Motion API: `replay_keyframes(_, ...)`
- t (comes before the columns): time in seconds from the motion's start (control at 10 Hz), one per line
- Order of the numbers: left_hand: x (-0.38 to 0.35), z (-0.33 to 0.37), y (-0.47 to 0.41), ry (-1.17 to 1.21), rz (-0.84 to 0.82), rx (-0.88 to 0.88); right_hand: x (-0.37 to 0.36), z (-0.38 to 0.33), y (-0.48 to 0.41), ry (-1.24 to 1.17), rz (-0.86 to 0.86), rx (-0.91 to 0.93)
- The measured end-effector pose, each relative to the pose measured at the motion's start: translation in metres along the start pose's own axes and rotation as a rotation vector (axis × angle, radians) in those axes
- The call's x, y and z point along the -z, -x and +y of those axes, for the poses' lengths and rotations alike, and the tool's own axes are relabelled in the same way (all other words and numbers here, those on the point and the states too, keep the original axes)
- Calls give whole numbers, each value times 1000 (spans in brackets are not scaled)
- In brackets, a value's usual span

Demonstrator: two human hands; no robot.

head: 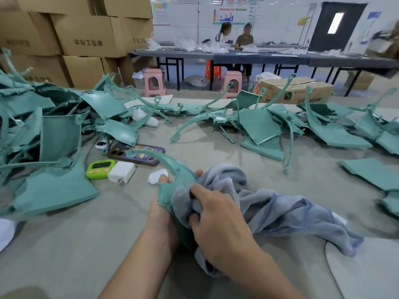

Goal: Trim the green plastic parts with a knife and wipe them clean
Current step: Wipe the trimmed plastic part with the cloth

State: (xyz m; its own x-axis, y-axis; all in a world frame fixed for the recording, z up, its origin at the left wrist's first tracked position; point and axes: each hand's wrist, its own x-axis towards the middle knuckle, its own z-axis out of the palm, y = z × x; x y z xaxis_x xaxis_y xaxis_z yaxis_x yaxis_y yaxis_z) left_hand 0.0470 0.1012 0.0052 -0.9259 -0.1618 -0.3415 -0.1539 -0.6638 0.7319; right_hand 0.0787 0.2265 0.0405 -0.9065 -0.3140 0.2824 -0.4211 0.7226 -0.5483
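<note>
Green plastic part [172, 167] sat near and centre, its broad body low between both hands and its thin curved arm sweeping far and left, the tip ending above a phone [138, 155]. Left hand [160, 210] gripped the body from beneath, fingertips curling up over its far edge. Right hand [218, 214], just right of it, had its fingers bunched into a blue-grey cloth [280, 210] and pressed that against the part's face; the rest of the cloth trailed away right across the table [86, 244]. Any wipe along the arm would likely have to run far and left from the right hand, following that long axis, while the left kept the body steady. No knife could be seen.

A grey-green cover lay over the table. Beside the phone were a lime timer [99, 168] and a white charger [122, 173]. More green parts were heaped at left [54, 137] and scattered across the far right [265, 126]. Beyond stood stacked boxes [86, 33], pink stools [154, 82] and a long bench [259, 57] where two people [244, 37] sat
</note>
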Motion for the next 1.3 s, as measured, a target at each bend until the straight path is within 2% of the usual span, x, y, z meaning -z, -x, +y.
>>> replay_keyframes(0.1,5,3,-12,58,-105,-9,6,1,7,-13,-150,81)
replay_keyframes(0.2,-5,3,-8,144,-175,90,10,7,3,34,-121,157)
replay_keyframes(0.3,-16,-2,-5,149,-329,236,6,12,-12,32,104,-55)
replay_keyframes(0.4,-14,-5,-1,170,-418,203,3,8,-22,155,283,-124)
replay_keyframes(0.5,-3,4,-7,244,-383,168,3,9,-16,273,75,76)
replay_keyframes(0.6,4,18,-12,337,-425,175,12,16,-8,311,-238,211)
replay_keyframes(0.7,7,27,-11,387,-567,165,27,25,-5,173,-162,175)
replay_keyframes(0.8,11,29,-12,322,-566,126,44,37,-10,259,182,-166)
replay_keyframes(0.9,6,29,-10,185,-401,53,56,48,-5,369,486,-305)
replay_keyframes(1.0,-7,27,-3,33,-229,-83,48,26,7,26,391,-61)
replay_keyframes(1.1,-15,22,0,-147,-19,-154,20,0,13,-215,28,-54)
replay_keyframes(1.2,-12,23,1,-483,126,-463,-1,5,7,-315,67,-149)
replay_keyframes(1.3,-12,18,3,-772,8,-643,2,20,-2,-698,137,-390)
